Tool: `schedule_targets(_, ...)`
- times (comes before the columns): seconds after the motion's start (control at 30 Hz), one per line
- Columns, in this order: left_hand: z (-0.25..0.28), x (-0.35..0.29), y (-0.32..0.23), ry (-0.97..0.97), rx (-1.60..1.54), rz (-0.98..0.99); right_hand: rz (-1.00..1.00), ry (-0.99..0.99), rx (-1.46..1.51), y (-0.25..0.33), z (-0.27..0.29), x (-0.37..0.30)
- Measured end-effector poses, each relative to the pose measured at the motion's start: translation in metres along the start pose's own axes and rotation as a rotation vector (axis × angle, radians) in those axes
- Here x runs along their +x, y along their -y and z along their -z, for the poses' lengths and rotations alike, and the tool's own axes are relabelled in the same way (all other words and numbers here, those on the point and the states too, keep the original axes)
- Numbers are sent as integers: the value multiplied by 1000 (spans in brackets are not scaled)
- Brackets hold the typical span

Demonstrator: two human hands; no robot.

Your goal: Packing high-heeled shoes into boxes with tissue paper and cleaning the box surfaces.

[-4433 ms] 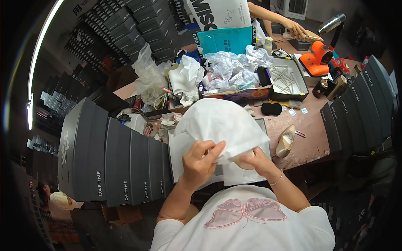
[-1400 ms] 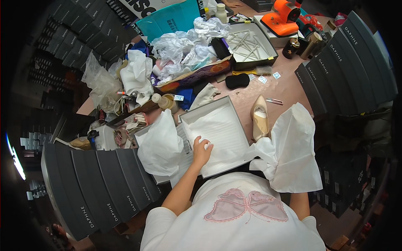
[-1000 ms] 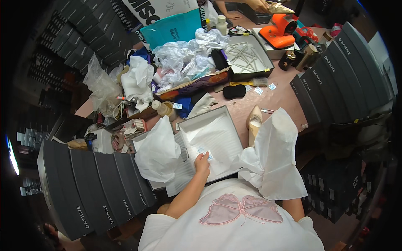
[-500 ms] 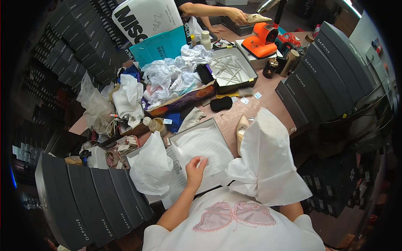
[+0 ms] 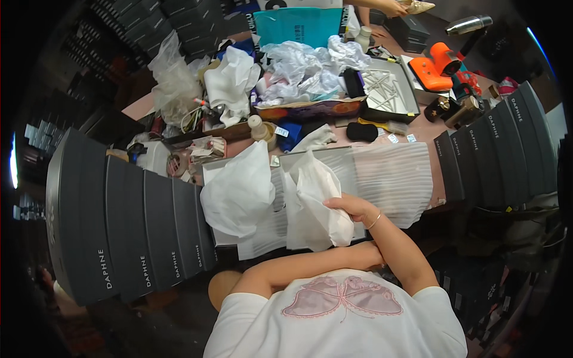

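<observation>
My right hand (image 5: 351,209), with a thin bracelet at the wrist, is closed on a white paper-wrapped bundle (image 5: 322,206). The bundle lies tilted over a grey-rimmed open shoe box (image 5: 341,160) in front of me; what is inside the paper is hidden. My left hand (image 5: 375,256) reaches across my body beneath the right forearm, and its fingers are mostly hidden. A ribbed translucent foam sheet (image 5: 397,185) spreads from the box to the right. Left of the box sits another crumpled white paper bundle (image 5: 239,191), with more ribbed sheet beside it.
Dark shoe boxes are stacked at the left (image 5: 131,227) and right (image 5: 495,149). Behind lie crumpled tissue paper (image 5: 304,68), a tray of white sticks (image 5: 385,89), a black sponge-like pad (image 5: 362,132) and an orange device (image 5: 436,68). Another person's hand (image 5: 391,7) holds a shoe (image 5: 419,6).
My right hand has brought the wrapped bundle left, over the box. My left hand has left the box and crossed rightward under the right arm. The foam sheet now extends right; the beige pump is out of sight.
</observation>
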State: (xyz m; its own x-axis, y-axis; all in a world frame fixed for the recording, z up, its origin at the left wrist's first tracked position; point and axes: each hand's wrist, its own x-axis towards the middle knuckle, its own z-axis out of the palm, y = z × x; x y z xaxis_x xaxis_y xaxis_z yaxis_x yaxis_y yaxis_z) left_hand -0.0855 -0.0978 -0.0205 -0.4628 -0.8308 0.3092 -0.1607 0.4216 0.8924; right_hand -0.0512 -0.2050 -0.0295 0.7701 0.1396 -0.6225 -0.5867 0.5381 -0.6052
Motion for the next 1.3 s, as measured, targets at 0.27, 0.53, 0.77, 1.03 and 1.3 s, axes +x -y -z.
schedule_targets(0.27,48,-151,-27,-628,-691,603,216,-423,-1073,-65,34,31)
schedule_targets(0.53,46,-141,0,-979,-823,685,12,-335,-1363,-82,4,54)
schedule_targets(0.77,73,-117,38,-1123,-928,806,612,-696,-471,-72,29,8)
schedule_targets(1.03,33,-218,-39,-656,-507,1126,427,-422,-1156,-81,-10,28)
schedule_targets(1.3,-48,-261,-23,-1205,-468,1061,554,-322,-1157,-64,14,41)
